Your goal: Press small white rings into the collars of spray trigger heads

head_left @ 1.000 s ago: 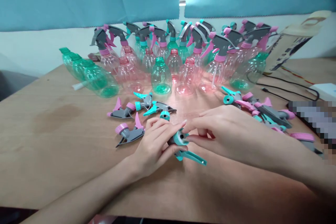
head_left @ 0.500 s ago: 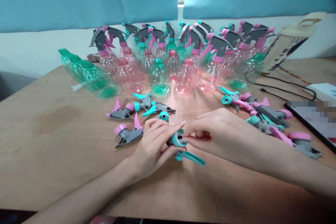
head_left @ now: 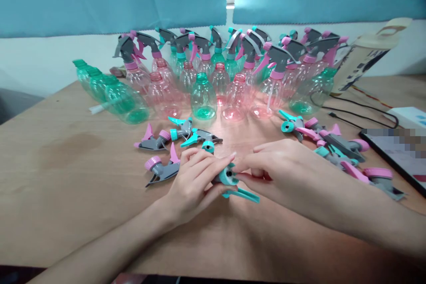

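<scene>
My left hand (head_left: 196,184) is wrapped round a grey and teal spray head (head_left: 229,175), whose round collar opening faces right and whose teal trigger points to the lower right. The fingers of my right hand (head_left: 276,171) are pinched at the rim of that collar; what they hold, if anything, is too small to name. Just beyond my left hand lie several loose spray heads, among them a teal one (head_left: 208,145) and a pink one (head_left: 153,163). More loose pink and teal spray heads (head_left: 346,144) lie to the right of my right hand.
Several pink and green bottles stand across the back, such as a green one (head_left: 203,100); some carry spray heads. Green bottles (head_left: 128,104) line the left. At right are a cream tumbler (head_left: 368,55), a black cable (head_left: 353,101), a white box (head_left: 411,117) and a tablet (head_left: 396,151).
The held spray head has turned slightly, its trigger now a little higher. My right hand has shifted slightly to the right, still pinched at the collar.
</scene>
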`<act>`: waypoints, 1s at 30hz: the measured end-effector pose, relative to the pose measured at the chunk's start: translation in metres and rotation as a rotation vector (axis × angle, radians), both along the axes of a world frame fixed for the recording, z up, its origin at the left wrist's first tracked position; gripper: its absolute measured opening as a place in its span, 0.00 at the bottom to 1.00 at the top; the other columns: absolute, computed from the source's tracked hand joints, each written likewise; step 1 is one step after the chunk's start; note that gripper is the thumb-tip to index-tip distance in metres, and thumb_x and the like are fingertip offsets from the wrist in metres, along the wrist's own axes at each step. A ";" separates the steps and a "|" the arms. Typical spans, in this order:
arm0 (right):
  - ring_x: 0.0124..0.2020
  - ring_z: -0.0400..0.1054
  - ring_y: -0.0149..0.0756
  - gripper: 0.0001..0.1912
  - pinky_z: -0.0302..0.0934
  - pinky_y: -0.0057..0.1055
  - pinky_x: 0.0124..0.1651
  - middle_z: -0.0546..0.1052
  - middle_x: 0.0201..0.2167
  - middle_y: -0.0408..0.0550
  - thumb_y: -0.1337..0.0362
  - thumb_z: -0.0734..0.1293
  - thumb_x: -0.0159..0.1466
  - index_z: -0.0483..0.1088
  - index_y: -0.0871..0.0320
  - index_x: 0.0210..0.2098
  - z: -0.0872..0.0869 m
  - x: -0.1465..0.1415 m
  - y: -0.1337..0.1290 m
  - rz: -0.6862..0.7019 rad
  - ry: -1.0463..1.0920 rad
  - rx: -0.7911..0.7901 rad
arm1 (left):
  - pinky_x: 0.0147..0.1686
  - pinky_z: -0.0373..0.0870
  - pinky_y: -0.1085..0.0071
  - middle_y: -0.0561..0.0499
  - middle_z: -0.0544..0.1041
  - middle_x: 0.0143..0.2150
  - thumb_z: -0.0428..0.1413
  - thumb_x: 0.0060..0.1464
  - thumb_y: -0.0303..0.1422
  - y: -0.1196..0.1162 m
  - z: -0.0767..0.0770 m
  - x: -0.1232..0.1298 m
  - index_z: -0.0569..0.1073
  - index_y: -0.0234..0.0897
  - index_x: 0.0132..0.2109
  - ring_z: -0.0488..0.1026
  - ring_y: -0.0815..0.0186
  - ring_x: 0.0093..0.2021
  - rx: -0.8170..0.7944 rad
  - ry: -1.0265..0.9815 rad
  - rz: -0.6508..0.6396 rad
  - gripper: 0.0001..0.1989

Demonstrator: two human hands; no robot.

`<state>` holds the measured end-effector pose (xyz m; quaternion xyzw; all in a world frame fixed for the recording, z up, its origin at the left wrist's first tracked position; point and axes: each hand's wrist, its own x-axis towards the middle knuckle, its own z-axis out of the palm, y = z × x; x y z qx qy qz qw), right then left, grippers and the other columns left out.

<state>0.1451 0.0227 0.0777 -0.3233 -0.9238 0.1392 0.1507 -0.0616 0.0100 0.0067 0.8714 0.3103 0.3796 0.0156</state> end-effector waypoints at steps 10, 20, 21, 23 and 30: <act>0.18 0.50 0.22 0.07 0.44 0.23 0.22 0.60 0.15 0.35 0.73 0.64 0.58 0.74 0.59 0.29 -0.009 -0.010 0.013 0.046 0.166 -0.129 | 0.43 0.61 0.62 0.47 0.75 0.36 0.51 0.61 0.35 -0.001 0.002 -0.001 0.66 0.34 0.52 0.70 0.62 0.38 -0.007 0.000 0.027 0.14; 0.24 0.60 0.25 0.07 0.49 0.24 0.27 0.72 0.23 0.39 0.71 0.63 0.62 0.74 0.59 0.33 0.000 -0.004 0.015 0.090 0.149 -0.112 | 0.41 0.62 0.63 0.48 0.76 0.37 0.51 0.61 0.36 -0.001 0.008 0.001 0.67 0.36 0.53 0.69 0.63 0.38 -0.018 -0.056 0.044 0.15; 0.23 0.60 0.24 0.06 0.48 0.24 0.26 0.71 0.22 0.38 0.70 0.64 0.61 0.74 0.58 0.31 0.002 -0.003 0.014 0.056 0.142 -0.095 | 0.41 0.63 0.64 0.49 0.76 0.37 0.52 0.61 0.37 -0.001 0.009 0.001 0.68 0.37 0.52 0.69 0.63 0.38 -0.008 -0.068 0.053 0.15; 0.22 0.60 0.24 0.05 0.48 0.24 0.26 0.71 0.21 0.37 0.70 0.65 0.60 0.73 0.58 0.30 0.004 -0.003 0.013 0.004 0.129 -0.058 | 0.41 0.63 0.65 0.50 0.75 0.36 0.54 0.59 0.37 -0.001 0.012 0.000 0.68 0.38 0.52 0.68 0.64 0.37 0.013 -0.093 0.069 0.15; 0.24 0.61 0.27 0.07 0.48 0.27 0.27 0.72 0.24 0.41 0.69 0.61 0.63 0.71 0.59 0.33 -0.005 -0.008 0.000 -0.018 0.139 0.046 | 0.39 0.63 0.64 0.52 0.75 0.34 0.57 0.57 0.38 0.001 0.010 0.000 0.69 0.39 0.48 0.69 0.64 0.35 0.029 -0.125 0.119 0.14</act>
